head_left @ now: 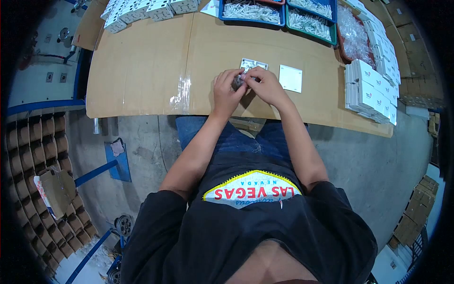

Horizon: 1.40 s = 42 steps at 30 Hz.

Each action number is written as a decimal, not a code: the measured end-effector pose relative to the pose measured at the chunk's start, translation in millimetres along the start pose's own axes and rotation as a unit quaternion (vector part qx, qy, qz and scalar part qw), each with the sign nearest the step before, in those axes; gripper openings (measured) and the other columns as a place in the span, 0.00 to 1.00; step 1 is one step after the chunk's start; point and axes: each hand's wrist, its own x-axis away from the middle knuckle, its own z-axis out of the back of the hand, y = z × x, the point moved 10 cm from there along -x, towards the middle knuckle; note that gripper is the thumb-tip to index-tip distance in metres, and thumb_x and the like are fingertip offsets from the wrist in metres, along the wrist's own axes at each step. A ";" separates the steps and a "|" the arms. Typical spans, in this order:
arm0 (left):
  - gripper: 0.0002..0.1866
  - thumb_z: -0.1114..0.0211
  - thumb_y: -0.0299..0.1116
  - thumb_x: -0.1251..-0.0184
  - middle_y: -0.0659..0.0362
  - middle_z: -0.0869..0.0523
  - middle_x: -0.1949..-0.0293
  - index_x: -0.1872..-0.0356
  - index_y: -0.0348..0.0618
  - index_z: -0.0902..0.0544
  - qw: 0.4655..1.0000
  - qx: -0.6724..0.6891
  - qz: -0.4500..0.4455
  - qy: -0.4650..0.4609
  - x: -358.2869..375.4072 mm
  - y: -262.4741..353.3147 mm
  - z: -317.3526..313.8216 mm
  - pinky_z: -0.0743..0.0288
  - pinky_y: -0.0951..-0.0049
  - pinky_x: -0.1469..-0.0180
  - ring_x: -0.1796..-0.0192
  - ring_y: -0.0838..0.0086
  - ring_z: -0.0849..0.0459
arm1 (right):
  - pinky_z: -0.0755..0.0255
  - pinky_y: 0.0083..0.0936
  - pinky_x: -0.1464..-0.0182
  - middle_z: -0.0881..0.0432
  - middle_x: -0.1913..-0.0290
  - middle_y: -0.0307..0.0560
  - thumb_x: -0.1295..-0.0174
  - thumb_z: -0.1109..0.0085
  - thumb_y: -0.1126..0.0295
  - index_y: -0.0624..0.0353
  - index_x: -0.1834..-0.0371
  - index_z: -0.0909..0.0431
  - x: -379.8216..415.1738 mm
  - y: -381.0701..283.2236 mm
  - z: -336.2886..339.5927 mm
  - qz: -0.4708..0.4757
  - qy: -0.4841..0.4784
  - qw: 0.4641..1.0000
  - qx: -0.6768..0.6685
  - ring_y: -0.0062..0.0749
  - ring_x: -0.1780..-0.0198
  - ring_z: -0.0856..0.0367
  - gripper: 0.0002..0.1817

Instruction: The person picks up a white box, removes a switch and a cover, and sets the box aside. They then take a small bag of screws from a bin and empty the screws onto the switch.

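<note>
Workshop bench topped with cardboard (142,71), concrete floor (142,142) below its near edge. Left hand (226,92) has fingers curled round some small greyish piece (238,83), too small to ID; right hand (266,86) is bunched fingertips-in beside it, can't tell if it's gripping. Just past the fingertips sits a white faceplate (256,62), partly hidden, long edge running left-right. A square white plate (290,78) lies nearer the right hand. Plain cardboard stretches left; white box stacks (371,92) bound the right, parts trays (252,24) the far side.
</note>
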 end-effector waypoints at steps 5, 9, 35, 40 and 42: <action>0.20 0.23 0.31 0.45 0.59 0.11 0.52 0.49 0.46 0.13 1.000 0.003 0.001 0.003 -0.8 0.2 -0.5 0.29 0.62 0.45 0.48 0.62 0.15 | 0.21 0.30 0.53 0.14 0.56 0.49 0.29 0.37 0.65 0.64 0.55 0.12 1.3 -11.8 3.7 -0.008 0.007 1.000 -0.016 0.35 0.57 0.14 0.12; 0.21 0.23 0.31 0.45 0.59 0.11 0.52 0.49 0.46 0.13 1.000 0.002 -0.005 0.013 -0.5 0.8 0.5 0.29 0.61 0.45 0.48 0.62 0.15 | 0.20 0.34 0.55 0.13 0.56 0.52 0.27 0.37 0.61 0.64 0.57 0.12 -0.2 -12.6 8.1 0.033 0.044 0.998 -0.025 0.41 0.60 0.12 0.15; 0.22 0.21 0.29 0.48 0.59 0.11 0.51 0.50 0.46 0.15 1.000 0.018 -0.004 0.013 -0.6 3.5 2.0 0.28 0.61 0.45 0.48 0.61 0.14 | 0.21 0.33 0.51 0.23 0.45 0.53 0.19 0.48 0.55 0.65 0.49 0.13 4.2 -23.6 -3.4 0.001 -0.023 1.000 -0.003 0.41 0.57 0.14 0.23; 0.22 0.21 0.29 0.48 0.60 0.11 0.51 0.49 0.47 0.15 1.000 0.026 0.001 0.014 0.4 0.9 0.6 0.28 0.61 0.45 0.48 0.62 0.14 | 0.21 0.33 0.51 0.23 0.46 0.52 0.20 0.48 0.55 0.65 0.51 0.12 2.6 -26.2 -4.0 0.027 -0.021 0.999 0.004 0.40 0.57 0.14 0.23; 0.22 0.21 0.29 0.48 0.60 0.12 0.51 0.49 0.47 0.15 1.000 0.029 -0.002 0.012 0.7 1.0 -0.4 0.28 0.61 0.45 0.48 0.61 0.15 | 0.22 0.35 0.51 0.24 0.45 0.51 0.20 0.48 0.56 0.65 0.52 0.12 3.8 -22.5 -7.7 0.027 -0.022 0.999 0.000 0.40 0.56 0.14 0.22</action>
